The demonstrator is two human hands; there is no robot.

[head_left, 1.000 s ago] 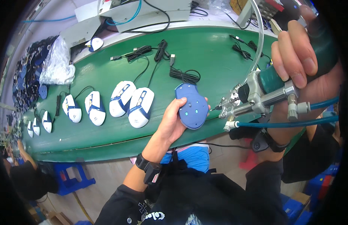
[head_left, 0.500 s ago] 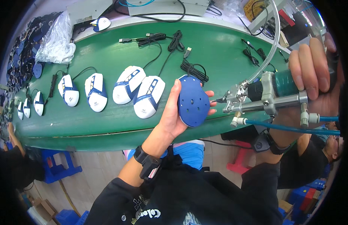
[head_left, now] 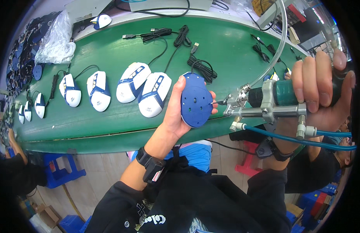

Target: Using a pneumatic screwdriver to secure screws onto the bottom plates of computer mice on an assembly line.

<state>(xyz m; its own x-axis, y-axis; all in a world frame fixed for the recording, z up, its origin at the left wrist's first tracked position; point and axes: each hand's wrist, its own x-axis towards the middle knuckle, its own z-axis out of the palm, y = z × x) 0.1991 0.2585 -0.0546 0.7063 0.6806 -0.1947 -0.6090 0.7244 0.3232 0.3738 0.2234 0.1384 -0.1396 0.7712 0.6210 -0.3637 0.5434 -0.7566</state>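
My left hand (head_left: 173, 113) is wrapped round a computer mouse (head_left: 196, 110), its blue underside turned up and several small holes showing in it. My right hand (head_left: 319, 85) grips a power screwdriver (head_left: 284, 93) with a green body, a metal bracket and a screw-feeding head. The screwdriver lies almost level, and its thin tip points left at the mouse's right edge; whether it touches cannot be made out. A coiled black cable (head_left: 203, 70) runs from the top of the mouse. Close by on the left lies a white and blue mouse (head_left: 153, 97), top side up.
Several more mice (head_left: 98, 93) lie in a row along the green conveyor belt (head_left: 121, 126). A plastic bag (head_left: 57, 42) and a heap of blue mouse parts (head_left: 26, 50) are at the far left. A clear hose (head_left: 282, 42) and blue air tubes (head_left: 273, 136) run to the screwdriver. Other people sit at both sides.
The screwdriver has shifted left and its tip is now nearer the middle of the mouse's right side. My left hand has moved the mouse slightly up and left.
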